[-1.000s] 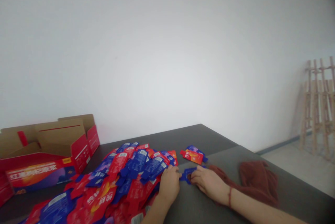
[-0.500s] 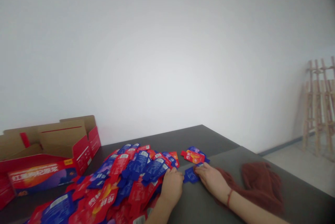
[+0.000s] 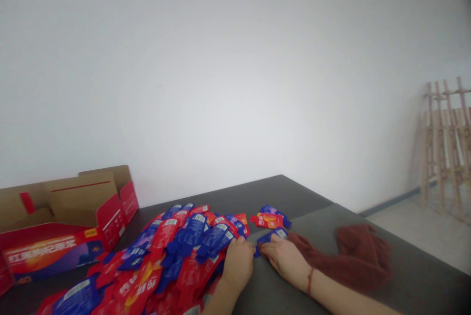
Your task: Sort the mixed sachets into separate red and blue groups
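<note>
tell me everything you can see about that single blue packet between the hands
The blue packet is a small flat sachet, glossy like foil or plastic, with a white label patch near its far end. It lies flat on the dark grey table, apart from the big heap of packets. The right hand rests on its near edge with the fingers; the left hand sits just beside its left corner. Print is too blurred to read.

Both hands, left hand (image 3: 238, 262) and right hand (image 3: 283, 258), pinch a blue sachet (image 3: 271, 237) beside the sachet pile (image 3: 165, 261).
</note>
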### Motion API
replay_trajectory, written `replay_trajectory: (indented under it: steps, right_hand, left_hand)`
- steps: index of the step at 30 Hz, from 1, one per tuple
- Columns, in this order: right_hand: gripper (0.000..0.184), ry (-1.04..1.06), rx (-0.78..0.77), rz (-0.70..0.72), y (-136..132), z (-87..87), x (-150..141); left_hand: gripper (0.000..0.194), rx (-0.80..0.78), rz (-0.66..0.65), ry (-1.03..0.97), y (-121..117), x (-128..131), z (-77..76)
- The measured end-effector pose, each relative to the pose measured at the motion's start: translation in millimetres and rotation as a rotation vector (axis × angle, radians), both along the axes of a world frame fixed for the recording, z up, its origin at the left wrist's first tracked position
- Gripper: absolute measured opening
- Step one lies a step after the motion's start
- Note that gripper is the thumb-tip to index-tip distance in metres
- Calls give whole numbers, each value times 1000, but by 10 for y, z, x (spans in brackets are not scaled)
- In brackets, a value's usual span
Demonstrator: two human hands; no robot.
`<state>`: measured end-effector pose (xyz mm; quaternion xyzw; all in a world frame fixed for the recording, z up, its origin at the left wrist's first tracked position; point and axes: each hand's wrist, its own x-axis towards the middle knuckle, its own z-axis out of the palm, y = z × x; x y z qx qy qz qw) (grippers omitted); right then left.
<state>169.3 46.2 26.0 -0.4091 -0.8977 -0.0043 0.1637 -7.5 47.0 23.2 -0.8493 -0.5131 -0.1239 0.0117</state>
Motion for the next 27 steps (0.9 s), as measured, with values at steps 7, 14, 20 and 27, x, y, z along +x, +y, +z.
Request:
replay_trajectory:
  steps: [7, 14, 20, 27]
  right_hand:
    - [34, 87, -13, -58, -99, -68, 504]
    - [32, 18, 26, -208, 142, -78, 461]
    - [29, -2, -6, 17, -11, 60, 176]
    - [33, -55, -32, -356, 427, 232, 80]
  left_hand:
    - [32, 4, -17, 93, 51, 6, -17]
    - [31, 7, -4, 94, 41, 19, -3]
    - [34, 10, 6, 85, 39, 25, -7]
    - [33, 18, 1, 76, 34, 17, 1]
